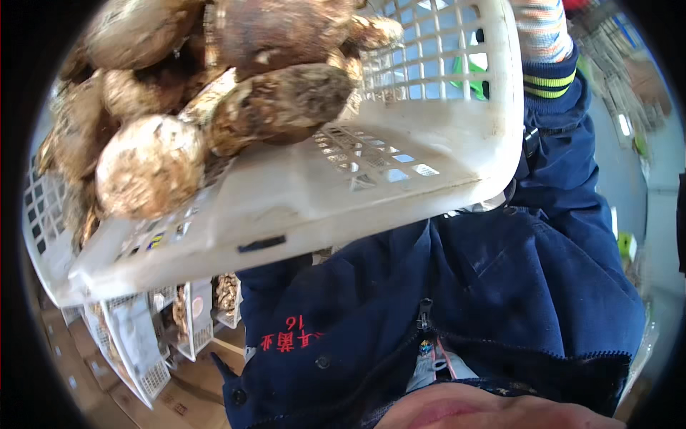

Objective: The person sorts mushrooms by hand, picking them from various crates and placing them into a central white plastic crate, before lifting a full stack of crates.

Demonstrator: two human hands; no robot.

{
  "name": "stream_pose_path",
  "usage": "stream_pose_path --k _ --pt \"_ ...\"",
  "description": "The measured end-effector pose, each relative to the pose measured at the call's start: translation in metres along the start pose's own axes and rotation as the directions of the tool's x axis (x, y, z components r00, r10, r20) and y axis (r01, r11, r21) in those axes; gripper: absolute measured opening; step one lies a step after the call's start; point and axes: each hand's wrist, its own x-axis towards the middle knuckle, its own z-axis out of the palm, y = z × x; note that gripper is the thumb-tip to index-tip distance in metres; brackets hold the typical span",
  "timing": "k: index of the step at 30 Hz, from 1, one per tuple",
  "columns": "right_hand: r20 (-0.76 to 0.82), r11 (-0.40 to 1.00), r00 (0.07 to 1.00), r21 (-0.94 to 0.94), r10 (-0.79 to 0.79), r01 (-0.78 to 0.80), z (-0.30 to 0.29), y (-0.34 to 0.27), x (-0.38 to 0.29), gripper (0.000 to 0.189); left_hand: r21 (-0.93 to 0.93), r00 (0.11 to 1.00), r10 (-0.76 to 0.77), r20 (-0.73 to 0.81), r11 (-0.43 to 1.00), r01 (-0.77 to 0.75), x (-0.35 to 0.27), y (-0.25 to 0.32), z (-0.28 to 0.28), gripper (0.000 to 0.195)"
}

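Observation:
A white plastic basket [461, 134] with lattice walls fills the upper part of the head view, tilted and close in front of my dark blue jacket. Large brown and cream mushrooms [153, 166], matsutake by their look, lie heaped at its left side. At the top right, beside the basket's right wall, a striped knit glove [541, 29] covers my right wrist or hand. The picture's top edge cuts off its fingers, so its grip cannot be seen. My left hand is out of view behind the basket and its load.
Lower left, several white lattice crates [142, 343] stand below, some with mushrooms [228, 292] in them. Brown cardboard boxes [187, 397] lie beneath and around those crates. Blurred clutter [616, 80] and a bright green object [626, 245] show at the far right.

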Motion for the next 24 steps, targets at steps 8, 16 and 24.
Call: stream_pose_path --k 8,16,24 --pt "-0.156 0.967 0.979 -0.195 0.133 -0.163 -0.060 -0.001 -0.081 0.033 0.047 0.941 -0.339 -0.012 0.939 0.340 -0.021 -0.106 -0.037 0.059" --pt "-0.176 0.892 0.917 -0.227 0.358 -0.392 -0.110 0.062 -0.164 0.035 -0.021 0.831 -0.548 0.092 0.833 0.552 -0.026 -0.246 -0.048 0.058" --pt "-0.487 0.735 0.693 -0.140 0.532 -0.663 -0.134 0.152 -0.293 0.030 -0.038 0.685 -0.680 0.261 0.702 0.711 -0.025 -0.383 -0.050 0.057"
